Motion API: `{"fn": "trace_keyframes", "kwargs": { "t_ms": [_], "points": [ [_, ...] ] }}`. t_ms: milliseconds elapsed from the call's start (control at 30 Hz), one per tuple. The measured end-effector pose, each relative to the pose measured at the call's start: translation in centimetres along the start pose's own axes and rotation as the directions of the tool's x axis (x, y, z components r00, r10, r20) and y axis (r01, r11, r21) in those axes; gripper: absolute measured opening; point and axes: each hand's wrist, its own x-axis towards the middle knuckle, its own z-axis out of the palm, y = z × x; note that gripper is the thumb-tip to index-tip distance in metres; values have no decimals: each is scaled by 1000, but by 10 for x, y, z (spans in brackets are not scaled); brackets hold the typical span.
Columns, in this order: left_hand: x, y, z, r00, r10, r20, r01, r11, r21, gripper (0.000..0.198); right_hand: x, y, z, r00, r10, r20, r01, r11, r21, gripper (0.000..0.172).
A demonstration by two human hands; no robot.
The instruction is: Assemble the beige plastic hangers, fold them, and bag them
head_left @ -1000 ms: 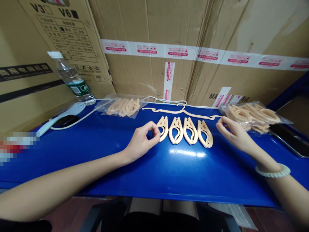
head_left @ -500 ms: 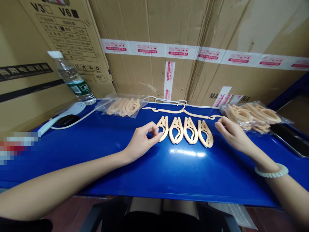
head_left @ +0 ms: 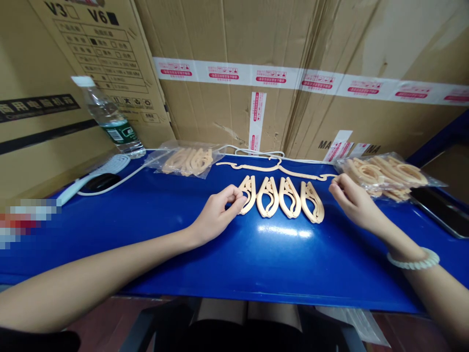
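Curling towards the thumb, the fingers of your left hand (head_left: 220,212) overlap the leftmost folded hanger (head_left: 253,188) near the centre of the frame; whether they grip it cannot be told; a sideways nudge there could push it into the other three folded hangers (head_left: 282,191) and skew the row; your right hand (head_left: 357,205), right of centre, has its fingers loosely bent, nothing visible between them, just beside the tip of the unfolded hanger (head_left: 256,168); whether they touch is unclear; catching that tip could swing it round against the white cable (head_left: 256,154) behind; farther right, a careless wrist could shove the clear bag of hangers (head_left: 388,171) against the phone (head_left: 439,210), since they lie so close.
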Motion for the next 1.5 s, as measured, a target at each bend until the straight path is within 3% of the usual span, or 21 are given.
{"fn": "trace_keyframes", "kwargs": {
  "t_ms": [233, 400, 633, 933, 1167, 1500],
  "points": [
    [0, 2, -1, 997, -51, -61, 51, 999, 5, 36, -1, 0, -1, 999, 32, -27, -32, 999, -4, 38],
    [1, 0, 0, 997, -43, -58, 38, 997, -72, 26, -1, 1, 0, 999, 48, -24, -48, 999, 17, 43],
    [1, -1, 0, 998, -5, -61, 0, 996, -84, 18, 0, 3, 0, 997, 74, -25, -73, 997, 20, 38],
    [1, 2, 0, 995, -9, -99, 8, 1000, -9, 33, 0, -4, -2, 998, 40, -50, -39, 999, 10, 34],
    [2, -3, 1, 990, -68, -123, 56, 994, -98, 26, -1, -2, -3, 998, 59, -36, -59, 998, 4, 43],
    [4, -4, 1, 994, -36, -104, 23, 992, -123, 25, 0, 9, 1, 996, 88, -24, -88, 996, 23, 33]
  ]
}}
